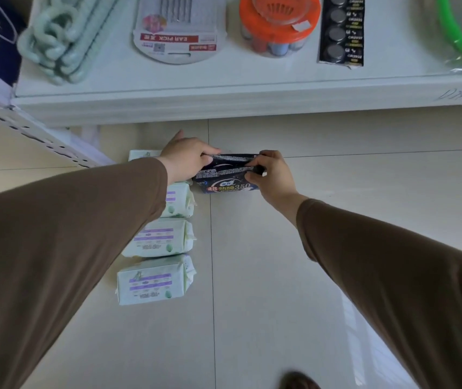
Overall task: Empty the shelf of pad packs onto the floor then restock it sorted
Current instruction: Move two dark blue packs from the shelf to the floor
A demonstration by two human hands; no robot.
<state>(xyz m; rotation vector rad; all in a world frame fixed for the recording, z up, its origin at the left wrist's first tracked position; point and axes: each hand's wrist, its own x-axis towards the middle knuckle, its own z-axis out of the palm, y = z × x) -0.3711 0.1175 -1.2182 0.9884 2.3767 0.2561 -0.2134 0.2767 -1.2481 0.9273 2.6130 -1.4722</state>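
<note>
A pale tiled floor [280, 276] fills the lower view, with a white shelf [224, 91] above it. Low over the tiles, a dark navy pad pack [225, 175] is held between both hands: the left hand [187, 160] grips its left end with curled fingers, and the right hand [271, 175] pinches its right end, thumb over the upper edge. Whether one pack or two stacked packs are held cannot be told with certainty; two printed edges are seen. It cannot be told whether the pack already touches the floor.

Just beside the left hand and below its wrist, a column of pale green pad packs [162, 238] is laid on the floor, partly hidden by the brown sleeve [69, 234]; at least four are seen, one peeking out beyond the hand.

The task is judged to be in its first half: packs are being laid out by kind on the floor, and restocking is not yet begun. How many packs remain on their shelf cannot be seen.

Farther out, on the shelf beyond the hands, mint clothes hangers [61, 43], an ear pick card [176, 32], an orange-lidded jar [278, 23], a battery strip [340, 32] and a green hoop [459, 37] are kept.
</note>
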